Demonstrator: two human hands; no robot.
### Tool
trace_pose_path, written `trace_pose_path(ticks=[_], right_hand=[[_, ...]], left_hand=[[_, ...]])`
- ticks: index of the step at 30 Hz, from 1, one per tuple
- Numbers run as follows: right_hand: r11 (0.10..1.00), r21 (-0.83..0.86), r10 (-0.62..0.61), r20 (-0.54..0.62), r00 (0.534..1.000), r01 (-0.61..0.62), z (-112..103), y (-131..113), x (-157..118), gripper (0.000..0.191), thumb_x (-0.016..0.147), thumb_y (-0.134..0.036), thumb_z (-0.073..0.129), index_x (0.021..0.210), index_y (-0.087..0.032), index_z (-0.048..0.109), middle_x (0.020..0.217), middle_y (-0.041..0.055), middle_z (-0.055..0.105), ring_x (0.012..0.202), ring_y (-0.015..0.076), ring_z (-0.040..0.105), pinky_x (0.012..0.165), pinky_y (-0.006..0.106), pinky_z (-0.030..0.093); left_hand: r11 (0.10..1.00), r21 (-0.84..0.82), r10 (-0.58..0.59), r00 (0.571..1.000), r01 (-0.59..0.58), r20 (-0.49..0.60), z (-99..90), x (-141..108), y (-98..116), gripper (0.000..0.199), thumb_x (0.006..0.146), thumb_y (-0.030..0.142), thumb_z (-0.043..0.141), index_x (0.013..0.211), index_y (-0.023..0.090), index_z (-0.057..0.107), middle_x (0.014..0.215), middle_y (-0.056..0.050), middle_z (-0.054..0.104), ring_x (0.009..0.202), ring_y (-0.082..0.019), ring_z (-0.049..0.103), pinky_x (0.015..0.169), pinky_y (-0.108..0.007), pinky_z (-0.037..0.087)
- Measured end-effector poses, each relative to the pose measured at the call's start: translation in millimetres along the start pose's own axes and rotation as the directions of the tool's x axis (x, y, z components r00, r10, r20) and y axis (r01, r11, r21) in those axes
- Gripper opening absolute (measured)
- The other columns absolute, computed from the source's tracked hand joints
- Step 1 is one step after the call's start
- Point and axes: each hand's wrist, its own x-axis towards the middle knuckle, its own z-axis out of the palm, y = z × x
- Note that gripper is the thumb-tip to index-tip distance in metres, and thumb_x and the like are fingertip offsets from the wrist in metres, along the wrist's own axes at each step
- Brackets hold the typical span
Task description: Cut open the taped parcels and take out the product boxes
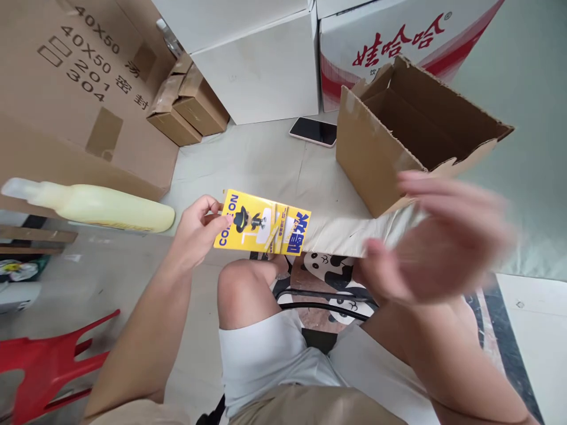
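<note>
A flat yellow printed packet point(261, 225) with blue lettering and a small hatted figure is pinched at its left end by my left hand point(201, 230), thumb on top. My right hand point(443, 239) is raised at the right, smeared by motion, its fingers and thumb apart with nothing seen between them. It is in front of the lower edge of an open cardboard box point(376, 153), whose dark inside shows no clear contents.
A phone point(313, 131) lies on the pale covered table point(266, 159). White boxes point(261, 71) and a red-and-white carton point(330, 71) stand behind. At left are a yellowish bottle point(115, 206), large cardboard box point(57, 112), small brown boxes point(201, 106) and red stool point(53, 366).
</note>
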Motion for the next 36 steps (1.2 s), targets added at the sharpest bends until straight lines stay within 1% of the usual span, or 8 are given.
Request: trace_pose_path(ticks=[5,12,18,21,24,26,30,36], right_hand=[[0.955,-0.192,-0.154,0.324,0.933,0.225,60,27,-8,0.097,0.075,-0.068,0.081,0.156,-0.027,0.046,0.159,0.022,0.044,0.146,0.0483,0.048,0.11,0.074,0.05],[0.985,0.144,0.048,0.324,0.945,-0.099,40,68,6,0.098,0.081,-0.073,0.075,0.159,-0.027,0.036,0.148,0.0181,0.057,0.136,0.0357,0.06,0.108,0.058,0.056],[0.825,0.357,0.16,0.595,0.787,-0.438,32,70,9,0.1,0.079,-0.07,0.08,0.16,-0.033,0.035,0.146,0.013,0.063,0.123,0.0315,0.071,0.095,0.049,0.065],[0.815,0.413,0.173,0.498,0.85,-0.408,48,79,4,0.105,0.08,-0.071,0.079,0.163,-0.035,0.027,0.145,0.0133,0.064,0.125,0.0318,0.071,0.097,0.051,0.064],[0.836,0.395,0.23,0.38,0.896,-0.382,67,88,1,0.105,0.084,-0.073,0.073,0.165,-0.035,0.019,0.145,0.0142,0.064,0.126,0.0311,0.071,0.098,0.054,0.064],[0.84,0.397,0.256,0.312,0.915,-0.371,77,89,-1,0.1,0.086,-0.073,0.069,0.164,-0.035,0.021,0.147,0.0138,0.063,0.127,0.0299,0.07,0.101,0.055,0.063],[0.791,0.476,0.292,0.257,0.921,-0.384,93,76,-3,0.095,0.084,-0.07,0.072,0.16,-0.033,0.028,0.15,0.0134,0.061,0.131,0.0303,0.067,0.105,0.055,0.061],[0.797,0.489,0.272,0.234,0.933,-0.355,119,56,61,0.082,0.081,-0.067,0.07,0.149,-0.038,0.035,0.155,0.0071,0.057,0.131,0.029,0.066,0.093,0.05,0.066]], left_hand=[[0.994,0.068,0.081,0.989,-0.09,0.124,17.5,16,28,0.04,0.06,0.047,0.077,0.072,0.022,0.048,0.072,0.001,0.06,0.062,-0.015,0.055,0.053,-0.025,0.04],[0.964,0.097,0.209,0.933,-0.246,0.293,36.7,41,55,0.036,0.061,0.041,0.079,0.074,0.022,0.051,0.077,-0.001,0.064,0.068,-0.017,0.06,0.057,-0.027,0.042],[0.984,0.041,0.136,0.878,-0.173,0.458,35.0,60,69,0.034,0.063,0.035,0.083,0.084,0.021,0.06,0.081,-0.003,0.067,0.082,-0.027,0.071,0.067,-0.033,0.05],[0.962,-0.227,0.242,0.864,-0.153,0.442,39.1,71,50,0.044,0.068,0.041,0.081,0.104,0.025,0.063,0.097,-0.003,0.07,0.1,-0.028,0.072,0.079,-0.035,0.054],[0.817,-0.554,0.327,0.92,-0.16,0.216,55.3,70,-2,0.065,0.075,0.057,0.077,0.131,0.032,0.056,0.127,-0.005,0.068,0.127,-0.03,0.065,0.095,-0.038,0.055],[0.788,-0.616,0.268,0.912,-0.022,0.31,70.4,60,-46,0.085,0.075,0.067,0.078,0.147,0.038,0.044,0.143,-0.008,0.062,0.135,-0.033,0.062,0.102,-0.044,0.054],[0.791,-0.61,0.348,0.786,0.047,0.512,91.2,38,-101,0.109,0.074,0.063,0.087,0.162,0.04,0.029,0.161,-0.013,0.051,0.149,-0.038,0.051,0.119,-0.052,0.045],[0.778,-0.626,0.37,0.836,-0.041,0.405,85.1,89,-43,0.117,0.067,0.049,0.092,0.161,0.039,0.022,0.125,-0.008,0.073,0.118,-0.033,0.069,0.104,-0.05,0.055]])
